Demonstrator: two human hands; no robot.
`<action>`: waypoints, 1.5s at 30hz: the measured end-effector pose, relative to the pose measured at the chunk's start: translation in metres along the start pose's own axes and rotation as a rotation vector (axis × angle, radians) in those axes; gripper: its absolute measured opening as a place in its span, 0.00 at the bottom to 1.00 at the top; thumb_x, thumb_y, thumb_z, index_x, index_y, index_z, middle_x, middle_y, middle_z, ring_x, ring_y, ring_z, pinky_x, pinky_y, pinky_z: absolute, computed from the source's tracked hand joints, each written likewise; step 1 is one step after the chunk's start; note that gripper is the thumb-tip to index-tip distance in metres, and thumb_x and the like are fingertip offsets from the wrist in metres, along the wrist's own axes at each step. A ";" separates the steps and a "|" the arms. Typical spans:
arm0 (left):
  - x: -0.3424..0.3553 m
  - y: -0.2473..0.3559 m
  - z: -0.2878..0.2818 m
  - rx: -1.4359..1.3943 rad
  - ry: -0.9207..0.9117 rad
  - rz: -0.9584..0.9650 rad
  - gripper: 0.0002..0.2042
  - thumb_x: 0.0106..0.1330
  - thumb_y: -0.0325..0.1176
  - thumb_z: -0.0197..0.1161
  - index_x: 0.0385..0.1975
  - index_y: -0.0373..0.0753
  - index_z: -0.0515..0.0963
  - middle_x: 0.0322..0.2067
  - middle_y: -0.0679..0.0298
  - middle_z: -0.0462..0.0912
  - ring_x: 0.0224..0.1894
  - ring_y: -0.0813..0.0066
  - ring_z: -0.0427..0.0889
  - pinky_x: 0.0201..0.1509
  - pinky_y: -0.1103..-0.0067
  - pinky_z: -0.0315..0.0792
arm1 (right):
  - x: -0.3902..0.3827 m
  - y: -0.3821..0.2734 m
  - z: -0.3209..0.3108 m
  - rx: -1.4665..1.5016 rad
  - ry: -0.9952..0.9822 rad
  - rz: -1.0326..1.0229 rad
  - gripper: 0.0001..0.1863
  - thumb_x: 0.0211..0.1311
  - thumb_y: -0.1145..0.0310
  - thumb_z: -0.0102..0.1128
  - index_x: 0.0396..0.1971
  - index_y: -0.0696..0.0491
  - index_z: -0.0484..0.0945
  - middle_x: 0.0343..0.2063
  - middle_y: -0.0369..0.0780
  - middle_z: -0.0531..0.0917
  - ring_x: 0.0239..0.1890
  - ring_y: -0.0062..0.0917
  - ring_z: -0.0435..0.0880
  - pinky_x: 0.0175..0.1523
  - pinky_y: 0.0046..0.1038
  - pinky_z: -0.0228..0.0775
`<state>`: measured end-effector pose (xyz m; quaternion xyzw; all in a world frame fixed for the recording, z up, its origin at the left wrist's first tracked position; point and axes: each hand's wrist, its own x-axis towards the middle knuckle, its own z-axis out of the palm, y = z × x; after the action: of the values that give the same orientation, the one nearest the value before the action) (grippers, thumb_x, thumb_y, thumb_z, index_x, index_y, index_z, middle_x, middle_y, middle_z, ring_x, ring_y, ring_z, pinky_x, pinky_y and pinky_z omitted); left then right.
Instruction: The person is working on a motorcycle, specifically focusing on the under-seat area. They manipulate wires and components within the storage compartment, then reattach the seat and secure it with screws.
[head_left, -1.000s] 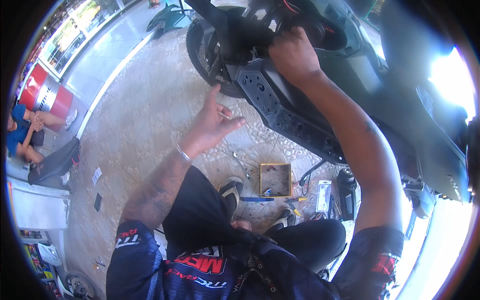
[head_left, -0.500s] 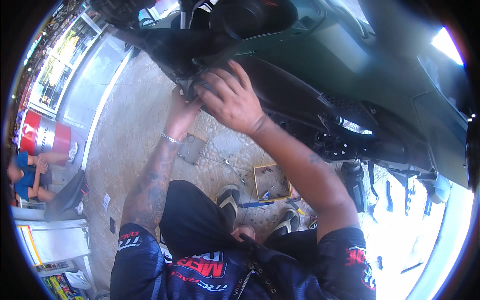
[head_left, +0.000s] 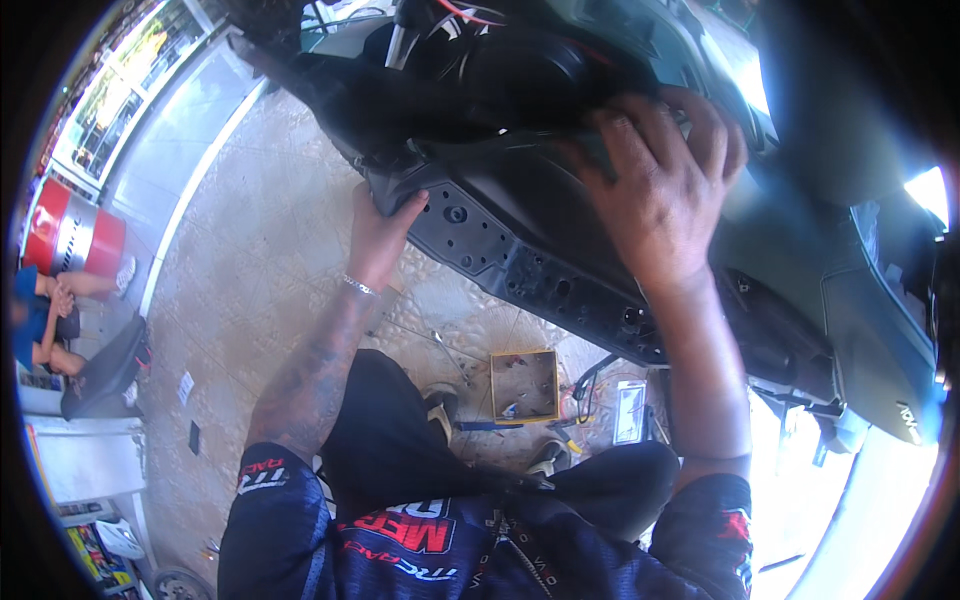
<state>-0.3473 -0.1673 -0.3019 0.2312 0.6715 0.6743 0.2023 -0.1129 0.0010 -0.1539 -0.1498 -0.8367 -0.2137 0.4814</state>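
Through the head camera I have the scooter (head_left: 790, 270) across the upper centre and right of the frame, its perforated footboard panel (head_left: 480, 238) slanting from upper centre down to the right. The left hand (head_left: 381, 240), upper centre-left, is closed on the panel's front corner – thumb laid on the top face, fingers out of sight past the edge; how firmly, I cannot tell. The right hand (head_left: 662, 190), upper right, is open, fingers spread and half curled over the dark bodywork, nothing visibly gripped; blur at the tips, so I cannot tell whether they bear on it. At lower centre I log a yellow-rimmed tray (head_left: 522, 374) holding small pieces, a blue bar (head_left: 478, 426) just below it and a wrench (head_left: 449, 355) to its left. Far left: a red-and-white drum (head_left: 52, 215) above a seated person (head_left: 42, 322).
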 end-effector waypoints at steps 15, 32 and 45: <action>0.009 -0.013 -0.003 0.063 0.051 0.109 0.34 0.64 0.37 0.77 0.60 0.27 0.64 0.55 0.53 0.78 0.57 0.72 0.78 0.61 0.75 0.73 | 0.029 0.001 -0.009 -0.031 -0.273 -0.314 0.05 0.48 0.70 0.63 0.27 0.49 0.82 0.33 0.32 0.79 0.46 0.25 0.76 0.52 0.33 0.68; 0.011 -0.024 -0.006 0.122 0.119 0.216 0.36 0.57 0.45 0.80 0.53 0.27 0.68 0.50 0.44 0.83 0.53 0.52 0.84 0.56 0.65 0.77 | 0.022 -0.068 -0.018 -0.013 -0.137 -0.233 0.13 0.59 0.65 0.65 0.44 0.47 0.84 0.46 0.34 0.82 0.50 0.28 0.79 0.52 0.37 0.70; 0.011 -0.017 -0.010 0.157 0.077 0.148 0.34 0.56 0.43 0.79 0.51 0.27 0.65 0.48 0.39 0.81 0.54 0.43 0.82 0.60 0.61 0.74 | 0.087 -0.119 0.052 -0.007 -0.956 -0.243 0.07 0.62 0.70 0.62 0.36 0.54 0.86 0.36 0.47 0.89 0.45 0.41 0.90 0.51 0.41 0.82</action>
<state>-0.3631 -0.1684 -0.3188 0.2694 0.7106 0.6411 0.1072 -0.2488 -0.0722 -0.1267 -0.1341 -0.9747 -0.1785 0.0145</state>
